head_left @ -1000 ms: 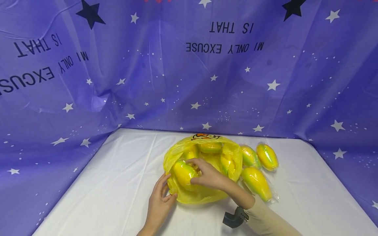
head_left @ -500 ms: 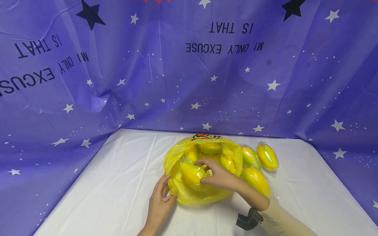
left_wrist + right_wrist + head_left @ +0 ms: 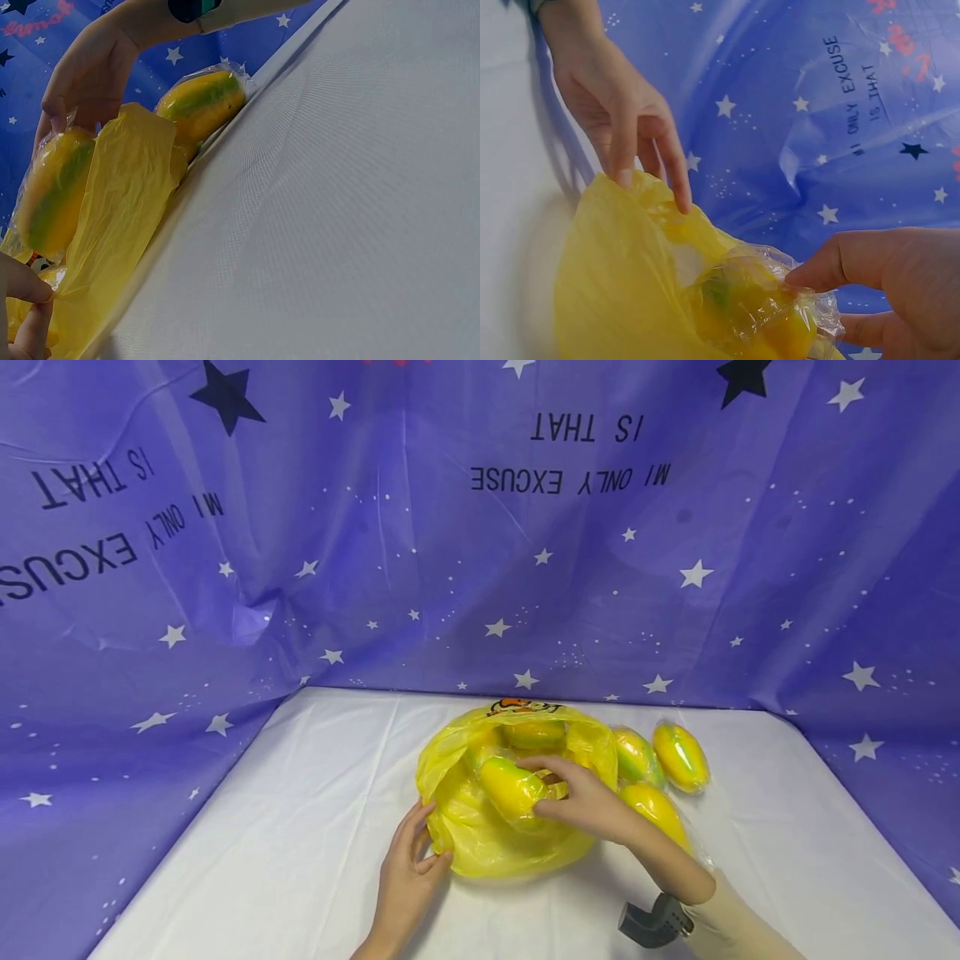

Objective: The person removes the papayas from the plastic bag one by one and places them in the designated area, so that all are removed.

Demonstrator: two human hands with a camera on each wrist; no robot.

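A yellow plastic bag [image 3: 495, 856] lies with its mouth spread, and several wrapped yellow-green mangoes show inside. My right hand [image 3: 581, 802] grips one wrapped mango [image 3: 510, 787] at the bag's mouth; in the right wrist view its thumb and fingers [image 3: 825, 274] pinch the clear wrap. The bag's left rim is pinched by my left hand [image 3: 408, 877], as the left wrist view shows with the thumb and a finger on the yellow film [image 3: 120, 217]. The right fingertips are partly hidden behind the held mango.
Right of the bag rest wrapped mangoes: one [image 3: 636, 756] against it, one [image 3: 680, 757] farther right and one [image 3: 656, 814] partly behind my right forearm. A white cloth [image 3: 300, 827] covers the table. Purple star-patterned curtain [image 3: 450, 568] hangs behind and at both sides.
The right hand has drawn the held mango rightward and slightly up from the bag's left part, its forearm now covering more of the nearest outside mango. My left hand keeps its place on the rim.
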